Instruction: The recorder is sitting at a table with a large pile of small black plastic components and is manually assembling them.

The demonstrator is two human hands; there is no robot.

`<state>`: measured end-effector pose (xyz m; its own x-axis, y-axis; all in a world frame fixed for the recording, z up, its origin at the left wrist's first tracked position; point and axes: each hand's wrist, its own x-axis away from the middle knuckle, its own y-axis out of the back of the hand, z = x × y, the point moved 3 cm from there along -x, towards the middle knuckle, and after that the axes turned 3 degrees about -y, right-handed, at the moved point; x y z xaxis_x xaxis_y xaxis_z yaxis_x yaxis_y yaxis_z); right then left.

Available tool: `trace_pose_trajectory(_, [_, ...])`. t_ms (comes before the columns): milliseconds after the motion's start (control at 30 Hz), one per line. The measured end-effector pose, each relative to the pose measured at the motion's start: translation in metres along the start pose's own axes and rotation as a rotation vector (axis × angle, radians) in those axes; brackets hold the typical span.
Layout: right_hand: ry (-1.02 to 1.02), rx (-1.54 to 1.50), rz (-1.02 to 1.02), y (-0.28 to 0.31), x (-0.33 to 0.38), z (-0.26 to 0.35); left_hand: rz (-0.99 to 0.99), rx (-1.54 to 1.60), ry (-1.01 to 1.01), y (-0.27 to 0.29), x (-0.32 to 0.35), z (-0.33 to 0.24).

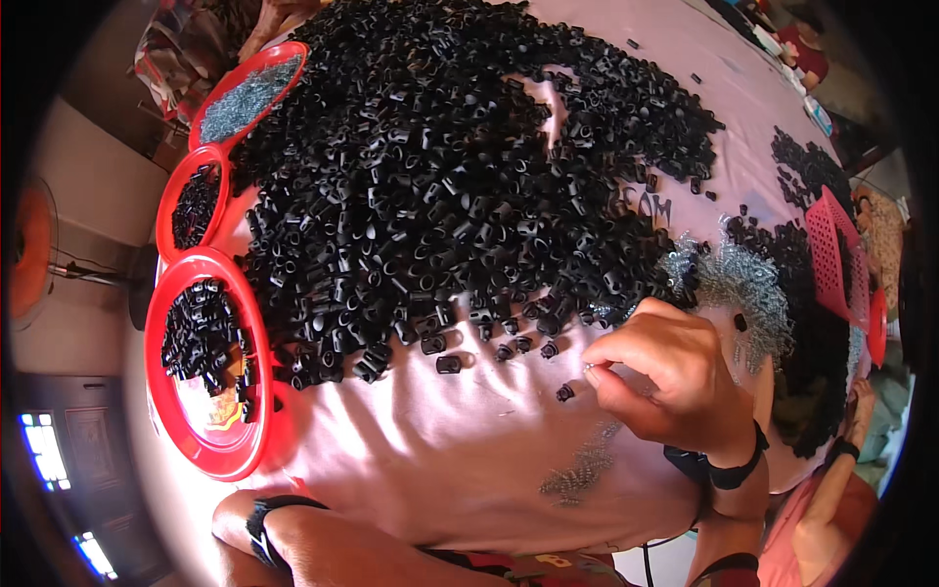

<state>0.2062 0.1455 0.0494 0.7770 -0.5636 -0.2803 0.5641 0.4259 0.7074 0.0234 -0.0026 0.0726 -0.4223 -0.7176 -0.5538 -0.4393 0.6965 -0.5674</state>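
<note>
My right hand (pixel 665 377) is over the near right of the cloth, thumb and forefinger pinched on a small shiny metal piece (pixel 589 367), too small to make out fully. Just below its fingertips lies a small black plastic part (pixel 565 392). A few more loose black parts (pixel 523 344) sit nearby, at the near edge of a big heap of black plastic parts (pixel 421 196). Beyond the hand is a tangle of fine silvery springs (pixel 748 293). At the lower left, my left hand (pixel 231 517) bends away past a black wristband; its fingers are hidden.
Along the left edge stand red-rimmed trays: the nearest tray (pixel 156 342) and the middle tray (pixel 163 210) hold black parts, the far one silvery springs (pixel 249 98). A thin scatter of springs (pixel 582 470) lies near me. A pink basket (pixel 827 249) stands at right. Other people sit around.
</note>
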Motion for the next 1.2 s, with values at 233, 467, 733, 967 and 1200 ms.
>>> trace_pose_trajectory(233, [-0.006,-0.058,0.08,-0.005,0.009,0.0,-0.099,0.211,0.098,0.026,-0.01,-0.013])
trace_pose_trajectory(467, [-0.031,-0.126,0.272,-0.022,0.016,0.006,-0.829,-0.689,0.357,0.057,-0.018,-0.031])
trace_pose_trajectory(733, [-0.018,-0.091,0.029,-0.009,0.007,0.005,-0.377,-1.85,0.479,0.083,-0.018,0.0])
trace_pose_trajectory(967, [-0.032,-0.107,0.007,-0.007,0.006,0.003,-0.471,-1.739,0.51,0.091,-0.011,0.003])
trace_pose_trajectory(1200, [-0.031,-0.172,-0.079,-0.002,0.002,0.006,-0.499,-1.475,0.421,0.08,-0.016,-0.003])
